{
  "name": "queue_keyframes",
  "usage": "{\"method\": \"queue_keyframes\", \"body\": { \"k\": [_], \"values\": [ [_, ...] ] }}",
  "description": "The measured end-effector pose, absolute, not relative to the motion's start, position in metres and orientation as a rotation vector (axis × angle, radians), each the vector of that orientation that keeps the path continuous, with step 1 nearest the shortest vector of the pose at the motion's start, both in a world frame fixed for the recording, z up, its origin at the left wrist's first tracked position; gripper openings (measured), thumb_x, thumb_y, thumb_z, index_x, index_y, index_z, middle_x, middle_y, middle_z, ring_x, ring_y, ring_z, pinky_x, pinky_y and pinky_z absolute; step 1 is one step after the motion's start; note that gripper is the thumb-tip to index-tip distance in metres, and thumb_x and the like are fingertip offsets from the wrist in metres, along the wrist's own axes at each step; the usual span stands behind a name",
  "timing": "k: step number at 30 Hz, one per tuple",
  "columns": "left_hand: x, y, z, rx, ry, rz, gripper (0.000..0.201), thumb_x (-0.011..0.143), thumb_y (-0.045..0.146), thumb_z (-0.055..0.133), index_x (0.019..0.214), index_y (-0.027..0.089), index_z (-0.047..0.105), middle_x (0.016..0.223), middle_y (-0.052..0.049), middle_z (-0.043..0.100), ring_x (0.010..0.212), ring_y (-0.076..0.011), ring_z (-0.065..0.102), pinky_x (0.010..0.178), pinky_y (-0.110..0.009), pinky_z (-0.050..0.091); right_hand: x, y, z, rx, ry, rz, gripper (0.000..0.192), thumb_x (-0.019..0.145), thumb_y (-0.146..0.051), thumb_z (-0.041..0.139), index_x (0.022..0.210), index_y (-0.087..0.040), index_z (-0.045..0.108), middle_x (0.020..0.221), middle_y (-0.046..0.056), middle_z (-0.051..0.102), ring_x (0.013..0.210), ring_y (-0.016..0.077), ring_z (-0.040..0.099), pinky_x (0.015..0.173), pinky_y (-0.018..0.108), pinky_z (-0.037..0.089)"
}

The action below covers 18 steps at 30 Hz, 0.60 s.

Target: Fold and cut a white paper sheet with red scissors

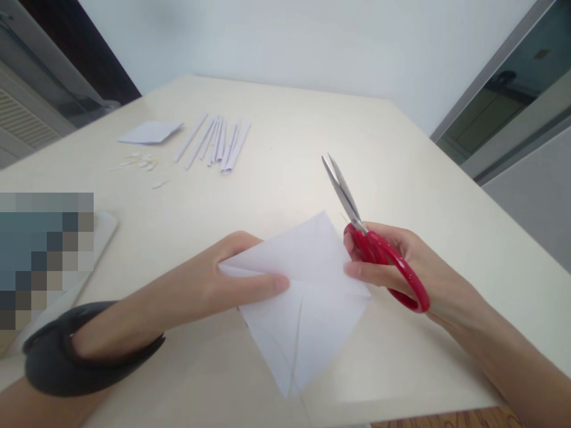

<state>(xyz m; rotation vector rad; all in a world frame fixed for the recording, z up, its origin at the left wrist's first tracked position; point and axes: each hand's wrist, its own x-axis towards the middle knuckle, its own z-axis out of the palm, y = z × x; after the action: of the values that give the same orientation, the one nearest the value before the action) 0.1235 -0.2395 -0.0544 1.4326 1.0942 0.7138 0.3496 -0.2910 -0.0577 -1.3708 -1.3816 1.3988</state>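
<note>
The left hand (223, 279) pinches a folded white paper (303, 297) at its left corner, thumb stretched along the top face and fingers tucked beneath, so the sheet is kept taut and lifted just off the desk (401, 178) near its front edge. That grip seems meant to steady the paper and present its right corner to the other hand. The right hand (401, 267) is closed through the red loops of the scissors (361, 229), thumb touching the paper's right edge; the blades point up and away from the sheet and stand only slightly apart, not on the paper, so the tool looks parked out of the way while both hands square up the sheet. Creases run across the paper, one down toward its lower point, which suggests it is folded into layers. A dark band (66, 351) circles the left wrist. Well apart, at the far left of the desk, lies a row of rolled strips (218, 142), laid side by side, likely so they stay sorted; just beside them is a flat paper piece (149, 132), and in front of it a scatter of small scraps (140, 161). A flat white object (104, 229) sits at the left edge, partly hidden by a blurred patch. No brand, label or writing can be read on the scissors, the paper or anything else.
</note>
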Motion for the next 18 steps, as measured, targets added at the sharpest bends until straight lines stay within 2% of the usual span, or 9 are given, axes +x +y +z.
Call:
{"method": "queue_keyframes", "body": {
  "k": [2, 5, 8, 10, 15, 18],
  "values": [
    [0.122, -0.236, -0.053, 1.377, 1.041, 0.563, 0.007, 0.066, 0.026, 0.073, 0.065, 0.019, 0.070, 0.057, 0.003, 0.070, 0.050, -0.0152, 0.064, 0.043, -0.019, 0.048, 0.347, -0.291, -0.060, -1.364, -1.356, 1.406, 0.014, 0.077, -0.019, 0.067, 0.073, -0.020, 0.053, 0.063, -0.006, 0.045, 0.053, 0.0078, 0.036, 0.047, 0.023, 0.024],
    [0.120, -0.230, -0.053, 1.361, 0.819, 0.411, 0.018, 0.076, 0.030, 0.060, 0.064, 0.019, 0.067, 0.053, 0.003, 0.062, 0.047, -0.0110, 0.056, 0.045, -0.018, 0.044, 0.347, -0.291, -0.065, -1.391, -1.287, 1.353, 0.019, 0.078, -0.020, 0.066, 0.069, -0.020, 0.050, 0.059, -0.006, 0.044, 0.050, 0.0088, 0.037, 0.045, 0.024, 0.024],
    [0.123, -0.227, -0.055, 1.397, 0.658, 0.245, 0.016, 0.070, 0.032, 0.061, 0.060, 0.019, 0.060, 0.050, 0.005, 0.055, 0.048, -0.0102, 0.048, 0.047, -0.018, 0.040, 0.348, -0.292, -0.070, -1.391, -1.152, 1.235, 0.019, 0.080, -0.024, 0.065, 0.068, -0.021, 0.051, 0.059, -0.005, 0.049, 0.053, 0.0110, 0.043, 0.046, 0.024, 0.029],
    [0.127, -0.229, -0.056, 1.414, 0.647, 0.185, 0.023, 0.066, 0.035, 0.065, 0.057, 0.020, 0.051, 0.051, 0.006, 0.051, 0.047, -0.0096, 0.042, 0.045, -0.018, 0.036, 0.347, -0.293, -0.071, -1.357, -1.072, 1.189, 0.017, 0.081, -0.025, 0.065, 0.070, -0.021, 0.052, 0.062, -0.004, 0.051, 0.057, 0.0119, 0.046, 0.050, 0.024, 0.033],
    [0.138, -0.238, -0.059, 1.498, 0.735, 0.061, 0.023, 0.077, 0.034, 0.060, 0.064, 0.021, 0.045, 0.055, 0.007, 0.045, 0.053, -0.0111, 0.046, 0.053, -0.021, 0.038, 0.334, -0.294, -0.073, -1.230, -1.045, 1.240, 0.014, 0.085, -0.023, 0.059, 0.071, -0.019, 0.055, 0.067, -0.002, 0.055, 0.061, 0.0128, 0.050, 0.058, 0.026, 0.040],
    [0.140, -0.242, -0.063, 1.622, 0.745, 0.077, 0.033, 0.085, 0.037, 0.049, 0.057, 0.020, 0.043, 0.049, 0.005, 0.047, 0.051, -0.0119, 0.046, 0.055, -0.023, 0.039, 0.325, -0.297, -0.074, -1.188, -1.009, 1.327, 0.012, 0.084, -0.023, 0.058, 0.073, -0.019, 0.055, 0.066, -0.002, 0.054, 0.062, 0.0144, 0.051, 0.060, 0.027, 0.041]
  ]
}}
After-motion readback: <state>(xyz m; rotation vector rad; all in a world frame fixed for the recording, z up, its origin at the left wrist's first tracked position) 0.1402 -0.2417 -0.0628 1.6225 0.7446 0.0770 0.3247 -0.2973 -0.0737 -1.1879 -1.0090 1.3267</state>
